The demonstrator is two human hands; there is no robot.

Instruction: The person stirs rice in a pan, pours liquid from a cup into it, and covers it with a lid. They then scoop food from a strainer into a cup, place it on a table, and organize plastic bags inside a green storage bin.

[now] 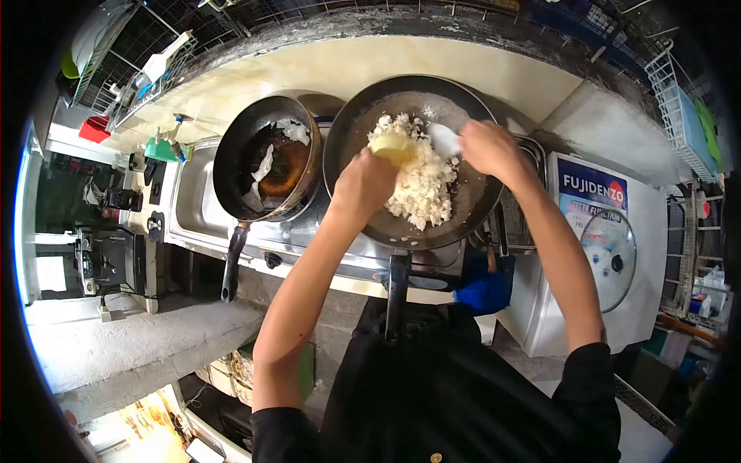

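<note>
A large dark frying pan (363, 216) sits on the stove with a heap of white rice (423, 193) in it. Over the rice, my left hand (363, 181) is closed around a pale yellow, rounded thing (392, 147) whose kind I cannot make out. My right hand (490, 147) grips a white rice paddle (444, 140), its blade at the upper right of the heap. My fingers partly hide both things.
Left on the stove (332, 245), a smaller pan (231, 147) holds brown oil and white scraps. A sink (193, 204) lies farther left. At right, a glass lid (607, 258) rests on a white Fujidenzo freezer (648, 224). Both pan handles stick out toward me.
</note>
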